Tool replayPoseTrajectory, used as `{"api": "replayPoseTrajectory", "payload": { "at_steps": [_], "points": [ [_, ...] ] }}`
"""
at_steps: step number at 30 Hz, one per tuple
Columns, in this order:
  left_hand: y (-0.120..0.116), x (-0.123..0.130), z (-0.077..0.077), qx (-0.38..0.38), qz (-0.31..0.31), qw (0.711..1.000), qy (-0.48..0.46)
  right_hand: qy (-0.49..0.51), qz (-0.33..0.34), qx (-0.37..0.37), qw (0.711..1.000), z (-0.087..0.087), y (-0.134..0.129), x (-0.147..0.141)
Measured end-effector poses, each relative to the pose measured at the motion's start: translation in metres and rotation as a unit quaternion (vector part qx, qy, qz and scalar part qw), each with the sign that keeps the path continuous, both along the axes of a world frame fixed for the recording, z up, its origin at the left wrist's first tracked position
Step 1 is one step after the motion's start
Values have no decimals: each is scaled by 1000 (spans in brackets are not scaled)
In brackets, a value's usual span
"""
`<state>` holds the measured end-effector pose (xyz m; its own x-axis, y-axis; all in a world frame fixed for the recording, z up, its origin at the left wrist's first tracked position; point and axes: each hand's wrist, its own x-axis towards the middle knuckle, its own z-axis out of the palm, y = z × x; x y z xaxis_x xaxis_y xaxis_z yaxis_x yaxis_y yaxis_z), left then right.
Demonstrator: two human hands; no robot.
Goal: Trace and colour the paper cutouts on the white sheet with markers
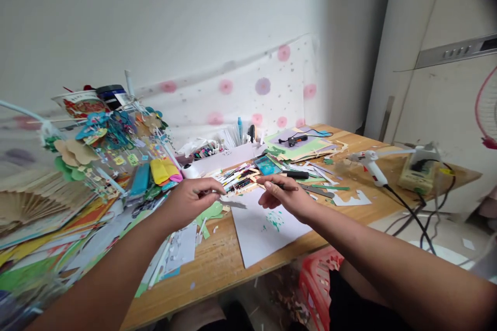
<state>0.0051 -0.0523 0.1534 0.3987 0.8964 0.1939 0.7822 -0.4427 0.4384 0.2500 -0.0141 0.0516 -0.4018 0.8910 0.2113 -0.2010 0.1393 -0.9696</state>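
Note:
My left hand pinches one end of a thin pale paper strip above the desk. My right hand is closed around a slim dark pen-like tool, its tip pointing left toward the strip. Below both hands lies a white sheet with small green bits scattered on it. The two hands are apart, with the sheet's upper part between them.
Pens and scraps crowd the wooden desk behind the sheet. A white glue gun stands at the right, its cord trailing down. Paper ornaments hang at the left. A red stool is below the desk edge.

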Motion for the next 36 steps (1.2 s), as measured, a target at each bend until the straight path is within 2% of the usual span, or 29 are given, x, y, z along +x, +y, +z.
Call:
{"api": "replayPoseTrajectory", "payload": {
  "at_steps": [2,5,10,15,19,25,30,33,36],
  "points": [
    [-3,2,1,-15,-18,997,-67,17,-4,-9,1000,-1,1,-3],
    [-3,6,-6,-61,-56,979,-187,44,-4,-27,999,-4,2,-7],
    [0,20,-28,-142,-122,909,-373,113,64,-71,989,-4,-3,-19],
    [12,28,-47,-207,-153,849,-462,164,128,-119,971,-2,-12,-30],
    [30,25,-62,-250,-140,829,-480,175,79,-116,974,-4,-10,-25],
    [55,24,-97,-280,-27,836,-471,141,-13,-139,980,-11,-3,-19],
    [60,25,-126,-346,43,872,-343,100,-46,-139,984,-30,1,-20],
    [65,24,-136,-345,71,904,-243,7,-34,-82,996,-40,6,-14],
    [75,16,-142,-302,104,937,-143,-148,-72,44,985,-42,15,2]
  ]
}}
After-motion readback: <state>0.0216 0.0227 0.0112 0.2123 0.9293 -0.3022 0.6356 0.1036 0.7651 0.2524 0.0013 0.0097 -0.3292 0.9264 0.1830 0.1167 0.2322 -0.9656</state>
